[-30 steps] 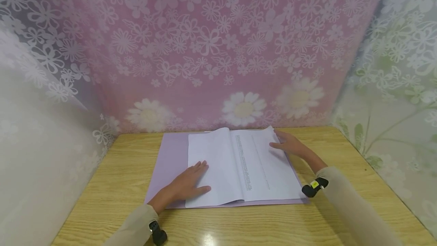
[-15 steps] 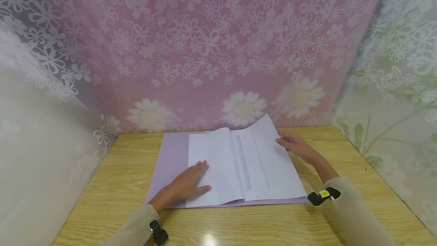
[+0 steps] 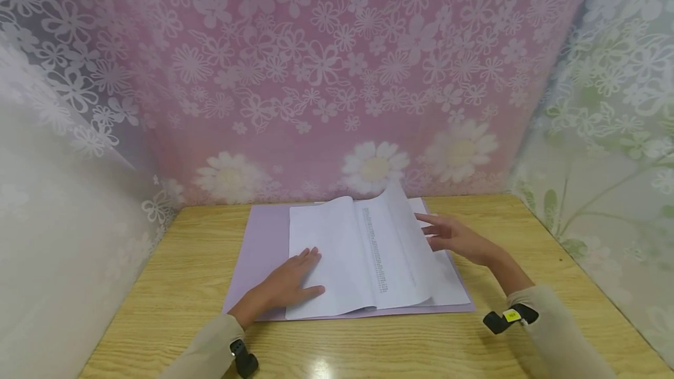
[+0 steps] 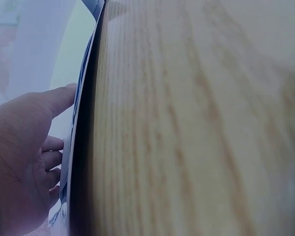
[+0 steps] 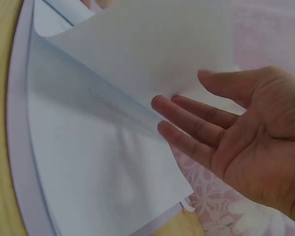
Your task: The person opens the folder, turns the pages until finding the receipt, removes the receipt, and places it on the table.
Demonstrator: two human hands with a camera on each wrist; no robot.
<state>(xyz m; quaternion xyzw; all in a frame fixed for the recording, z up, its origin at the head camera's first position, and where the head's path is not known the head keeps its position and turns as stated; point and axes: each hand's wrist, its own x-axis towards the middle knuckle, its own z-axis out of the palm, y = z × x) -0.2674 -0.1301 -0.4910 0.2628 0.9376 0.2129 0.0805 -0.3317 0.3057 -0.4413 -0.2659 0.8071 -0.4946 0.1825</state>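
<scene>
A purple folder [image 3: 263, 233] lies spread on the table with white paper pages inside. My left hand [image 3: 288, 284] rests flat on the left page [image 3: 326, 233], thumb apart from the fingers. On the right side, a page [image 3: 392, 244] with columns of small print is lifted and curves leftward. My right hand [image 3: 462, 241] is behind its raised edge, palm toward the page. In the right wrist view the loosely extended fingers [image 5: 187, 135] touch the back of the raised page [image 5: 152, 49], thumb apart from them. Another white page [image 5: 83, 167] with faint print lies beneath.
The wooden table [image 3: 326, 350] extends around the folder. A pink flowered curtain [image 3: 316, 104] hangs at the back edge, with pale flowered sheets [image 3: 616, 192] at both sides. Each wrist wears a black camera band [image 3: 508, 317].
The right page has risen and swung leftward, uncovering the page below. My right hand has moved from its top corner down along its outer edge. My left hand stays put.
</scene>
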